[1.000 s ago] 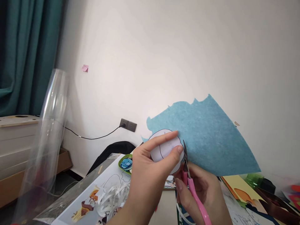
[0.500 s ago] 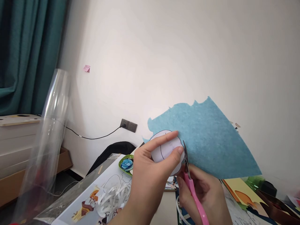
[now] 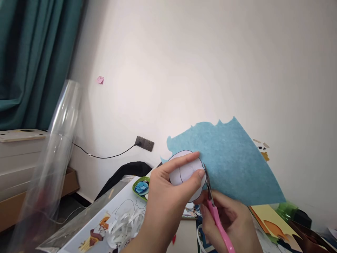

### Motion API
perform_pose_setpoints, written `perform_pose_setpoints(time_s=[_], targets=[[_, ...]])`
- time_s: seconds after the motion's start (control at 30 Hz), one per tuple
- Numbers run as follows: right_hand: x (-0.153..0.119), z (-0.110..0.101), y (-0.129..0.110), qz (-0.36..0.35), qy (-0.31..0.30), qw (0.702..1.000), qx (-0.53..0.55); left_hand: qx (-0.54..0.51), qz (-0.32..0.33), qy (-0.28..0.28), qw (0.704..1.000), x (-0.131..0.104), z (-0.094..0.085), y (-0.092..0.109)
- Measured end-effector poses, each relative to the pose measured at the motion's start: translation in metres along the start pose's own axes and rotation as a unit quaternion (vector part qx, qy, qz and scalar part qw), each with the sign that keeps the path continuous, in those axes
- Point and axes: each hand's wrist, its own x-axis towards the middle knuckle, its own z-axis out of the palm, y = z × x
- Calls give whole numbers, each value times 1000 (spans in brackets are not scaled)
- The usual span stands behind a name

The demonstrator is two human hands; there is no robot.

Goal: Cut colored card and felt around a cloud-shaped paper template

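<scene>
My left hand [image 3: 171, 189] pinches a white paper template [image 3: 188, 172], rounded and with a black outline, against a sheet of blue felt [image 3: 234, 161]. Its index finger and thumb lie across the template's face. In my right hand [image 3: 231, 221] is a pair of pink-handled scissors [image 3: 214, 211], gripped at the handles, which the fingers partly hide. The blades point up and lie along the template's right edge, where they meet the blue sheet. Along its top the sheet has a scalloped, cut-away edge, and its pointed corner reaches to the right.
A green dish [image 3: 134, 188] holding blue discs stands behind my left forearm. White paper strips [image 3: 123, 226] lie on a printed sheet [image 3: 91, 223]. Yellow paper [image 3: 272, 218] lies at right. A clear plastic roll [image 3: 56, 140] leans at left, near a wall socket [image 3: 144, 143].
The view has tilted slightly, so hands and blue sheet sit a little lower. The sheet's right corner has shifted left, uncovering more small stickers on the wall. Both grips stay the same.
</scene>
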Motion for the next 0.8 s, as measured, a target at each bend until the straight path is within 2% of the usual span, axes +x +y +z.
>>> perform_pose_setpoints(time_s=[0.47,0.8], targets=[[2,-8,-11,-19,-16,998,-62,22,16,-19,999,0,-2,1],[-1,-19,-13,37,-59,990,-119,72,35,-43,996,1,-4,10]])
